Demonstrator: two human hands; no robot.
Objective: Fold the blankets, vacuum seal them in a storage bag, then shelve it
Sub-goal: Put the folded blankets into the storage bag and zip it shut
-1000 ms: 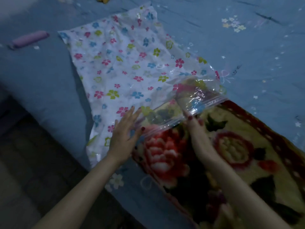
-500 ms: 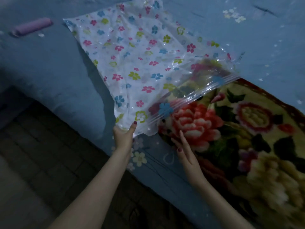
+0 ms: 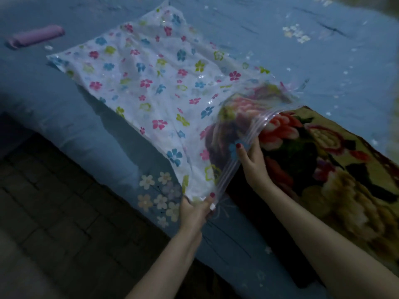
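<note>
A white storage bag (image 3: 151,87) printed with small coloured flowers lies spread on the blue bed. Its clear zip-strip mouth faces a folded blanket (image 3: 319,160) with big red and yellow flowers, and the blanket's near end sits inside the mouth, blurred through the plastic. My left hand (image 3: 195,209) pinches the bag's near corner at the bed edge. My right hand (image 3: 251,158) grips the zip strip of the upper mouth edge, lifted over the blanket's end.
The blue bed sheet (image 3: 313,61) with pale flower prints stretches all around. A purple roll (image 3: 35,38) lies at the far left on the bed. A dark tiled floor (image 3: 54,234) runs below the bed edge at left.
My right hand left the blanket's side and took hold of the bag's mouth edge. The mouth has been pulled further over the blanket's end. My left hand keeps its pinch on the corner.
</note>
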